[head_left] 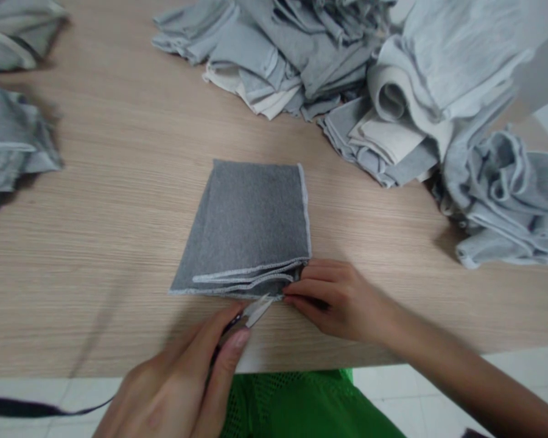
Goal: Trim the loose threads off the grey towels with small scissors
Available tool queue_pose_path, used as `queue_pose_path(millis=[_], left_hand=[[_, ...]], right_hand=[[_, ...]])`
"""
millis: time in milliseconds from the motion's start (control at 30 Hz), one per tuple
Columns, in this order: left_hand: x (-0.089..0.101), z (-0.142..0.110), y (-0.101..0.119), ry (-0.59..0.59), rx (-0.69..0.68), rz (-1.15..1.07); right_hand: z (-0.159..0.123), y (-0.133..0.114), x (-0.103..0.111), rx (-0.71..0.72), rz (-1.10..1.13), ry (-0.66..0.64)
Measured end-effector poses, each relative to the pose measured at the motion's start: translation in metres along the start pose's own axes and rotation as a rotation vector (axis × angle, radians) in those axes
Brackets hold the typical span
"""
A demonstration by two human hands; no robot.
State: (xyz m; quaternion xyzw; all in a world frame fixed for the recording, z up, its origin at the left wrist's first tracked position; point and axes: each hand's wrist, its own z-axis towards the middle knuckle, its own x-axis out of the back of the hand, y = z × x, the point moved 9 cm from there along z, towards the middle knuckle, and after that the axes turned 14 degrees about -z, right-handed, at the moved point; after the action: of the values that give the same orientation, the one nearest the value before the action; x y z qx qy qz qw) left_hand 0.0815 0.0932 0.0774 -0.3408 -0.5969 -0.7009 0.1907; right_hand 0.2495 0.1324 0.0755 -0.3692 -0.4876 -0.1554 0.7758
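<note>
We have a folded dark grey knit fabric piece with pale stitched edges (256,213) lying flat, its near layers slightly parted, its near right corner pinched in our right hand (338,298). Our left hand (178,371) holds small silver-bladed snips (258,310), tips at the near edge.

bare tabletop (119,182) lies left of the folded cloth (256,213).

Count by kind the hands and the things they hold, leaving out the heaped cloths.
Hands: 2 (left hand, right hand)
Snips: 1, in the left hand
Folded grey cloth: 1, its edge pinched in the right hand's fingers
Total: 4
</note>
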Motion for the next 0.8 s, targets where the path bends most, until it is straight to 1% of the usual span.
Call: queue_pose_path(millis=[67,167,300,467,567,800], left_hand=[[-0.01,-0.003,0.003,-0.038,-0.075,0.097],[-0.015,-0.006,0.006,-0.029,-0.15,0.166],[-0.018,-0.004,0.012,-0.018,-0.19,0.185],[-0.02,-0.005,0.016,-0.014,-0.193,0.236],[-0.021,-0.006,0.021,0.008,-0.227,0.256],[-0.021,-0.004,0.03,0.041,-0.294,0.228]], right_hand=[[-0.001,0.001,0.0,-0.01,0.008,0.003],[-0.001,0.003,0.0,-0.037,0.038,0.005],[-0.001,0.004,0.001,-0.055,0.086,0.004],[0.001,0.003,0.003,-0.056,0.103,0.003],[0.001,0.003,0.006,-0.062,0.112,0.016],[0.002,0.004,0.007,-0.07,0.109,0.008]])
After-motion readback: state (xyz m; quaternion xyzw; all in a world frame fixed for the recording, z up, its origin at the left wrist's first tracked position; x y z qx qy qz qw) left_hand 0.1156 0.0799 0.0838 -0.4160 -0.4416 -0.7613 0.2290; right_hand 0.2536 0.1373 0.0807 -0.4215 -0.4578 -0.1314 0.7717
